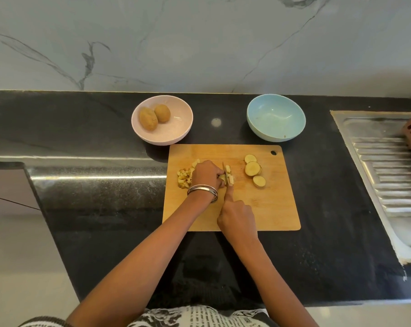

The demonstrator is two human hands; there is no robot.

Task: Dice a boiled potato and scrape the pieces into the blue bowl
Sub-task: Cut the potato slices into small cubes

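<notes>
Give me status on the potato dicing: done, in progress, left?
Done: a pile of cubes sits on the board. In hand: left hand steadies a slice while the right hand cuts with the knife. Left: three slices, then scraping into the blue bowl, still empty.

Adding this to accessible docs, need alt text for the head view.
Left hand steadies potato slices while the right hand cuts them with a knife on a wooden board; the blue bowl behind holds no potato.

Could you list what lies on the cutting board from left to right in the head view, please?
Diced pile → left hand → knife with the piece being cut → round slices.
</notes>
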